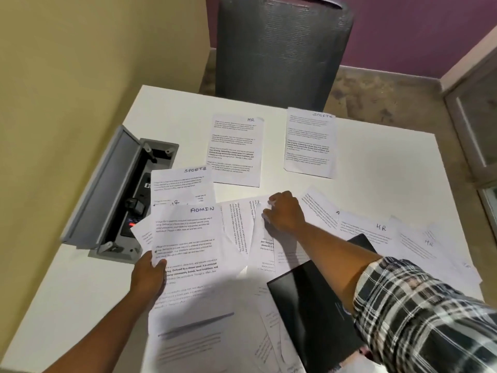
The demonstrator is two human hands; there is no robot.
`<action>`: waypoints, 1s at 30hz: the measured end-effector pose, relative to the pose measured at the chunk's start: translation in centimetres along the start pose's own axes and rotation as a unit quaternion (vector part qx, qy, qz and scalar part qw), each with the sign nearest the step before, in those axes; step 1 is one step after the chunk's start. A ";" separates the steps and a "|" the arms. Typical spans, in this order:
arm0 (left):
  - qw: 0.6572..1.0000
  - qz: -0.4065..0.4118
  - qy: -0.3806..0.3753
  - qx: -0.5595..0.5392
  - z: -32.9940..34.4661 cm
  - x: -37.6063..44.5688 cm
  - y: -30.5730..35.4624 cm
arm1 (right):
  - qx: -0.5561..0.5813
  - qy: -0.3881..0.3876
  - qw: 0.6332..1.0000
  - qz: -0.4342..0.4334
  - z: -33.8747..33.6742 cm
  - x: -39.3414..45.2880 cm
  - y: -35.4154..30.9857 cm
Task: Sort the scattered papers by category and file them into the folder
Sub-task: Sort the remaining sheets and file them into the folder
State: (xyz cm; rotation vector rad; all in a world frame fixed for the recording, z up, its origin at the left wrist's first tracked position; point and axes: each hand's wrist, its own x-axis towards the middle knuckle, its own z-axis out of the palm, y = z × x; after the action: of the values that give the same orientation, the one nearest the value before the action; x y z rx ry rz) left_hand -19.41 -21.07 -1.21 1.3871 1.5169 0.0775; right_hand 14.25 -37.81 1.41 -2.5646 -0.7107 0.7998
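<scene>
Printed sheets with handwritten labels lie over a white table (376, 168). My left hand (149, 275) grips the left edge of a sheet marked ADMIN (191, 238), lifted above other sheets. My right hand (283, 212) rests with curled fingers on a sideways sheet (259, 238) in the middle of the pile, pinching its top edge. Two sheets lie apart at the far side: one marked HR (234, 152) and one marked SPORTS (309, 144). Another SPORTS sheet (183, 184) sits left of centre. A black folder (309, 305) lies under my right forearm, partly covered by papers.
An open grey cable box (121, 195) is set into the table at the left, with plugs inside. A grey office chair (279, 49) stands at the far edge. More sheets, some marked HR (376, 230), spread to the right. A yellow wall is on the left.
</scene>
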 end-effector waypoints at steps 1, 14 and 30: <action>1.000 0.000 -0.004 0.006 -0.1 0.3 -0.5 | -0.030 -0.007 0.999 -0.019 0.2 0.8 -0.6; 0.998 0.039 -0.013 0.055 -0.2 0.8 -1.2 | -0.263 -0.018 0.959 -0.101 3.5 3.9 -3.6; 0.995 0.052 -0.003 0.080 0.4 -1.3 0.6 | -0.060 0.080 0.987 -0.124 -8.8 1.9 -5.3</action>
State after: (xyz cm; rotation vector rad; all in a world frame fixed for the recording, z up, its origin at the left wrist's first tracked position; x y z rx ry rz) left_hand -19.00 -22.08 -0.25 1.5930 1.4707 0.0166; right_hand 19.10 -34.10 9.91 -2.5402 -1.0274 0.4795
